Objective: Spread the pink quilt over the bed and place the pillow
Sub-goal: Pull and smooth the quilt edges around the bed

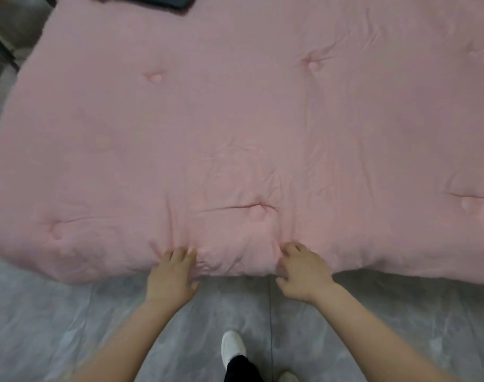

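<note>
The pink quilt point(235, 128) lies spread flat over the bed and fills most of the view, with tufted dimples across it. Its near edge hangs toward the floor. My left hand point(172, 274) grips the near edge, fingers curled into the fabric. My right hand point(301, 271) grips the same edge a little to the right, fingers bunching the cloth. A puffed fold of quilt sits between the two hands. No pillow is in view.
A dark flat phone-like object point(163, 0) lies on the quilt at the far left top. Grey marbled floor point(70, 326) runs along the near side, where my white shoe point(233, 347) stands. A dark frame point(1, 42) shows at the far left.
</note>
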Demonstrator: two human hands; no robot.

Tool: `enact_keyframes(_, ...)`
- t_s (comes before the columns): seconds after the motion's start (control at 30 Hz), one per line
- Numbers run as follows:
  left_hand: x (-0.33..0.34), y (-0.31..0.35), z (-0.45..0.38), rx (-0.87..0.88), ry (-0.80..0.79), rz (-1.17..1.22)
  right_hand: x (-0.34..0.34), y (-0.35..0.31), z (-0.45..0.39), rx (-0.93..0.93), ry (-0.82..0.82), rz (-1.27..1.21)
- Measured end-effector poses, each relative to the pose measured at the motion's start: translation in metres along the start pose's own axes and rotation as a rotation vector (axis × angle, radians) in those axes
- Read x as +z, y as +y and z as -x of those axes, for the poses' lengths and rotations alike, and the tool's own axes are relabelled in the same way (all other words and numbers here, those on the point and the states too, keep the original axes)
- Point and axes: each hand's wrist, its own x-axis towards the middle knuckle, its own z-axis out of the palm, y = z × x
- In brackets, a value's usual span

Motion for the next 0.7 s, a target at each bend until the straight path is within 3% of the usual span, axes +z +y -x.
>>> enact_keyframes(0.1,-0.033,-0.01,0.019,-0.138,0.101,0.205,-0.027,-0.023,0.005,0.029,0.108,-0.322)
enact_keyframes(0.3,-0.174,-0.117,0.077,-0.295,0.51,0.4,-0.151,-0.126,0.019,-0.103,0.432,-0.476)
enact_keyframes(0.53,-0.271,-0.283,0.169,-0.549,0.624,0.504,-0.287,-0.3,0.042,-0.35,0.452,-0.453)
enact_keyframes(0.7,-0.324,-0.383,0.215,-0.618,0.716,0.539,-0.354,-0.434,0.025,-0.437,0.5,-0.483)
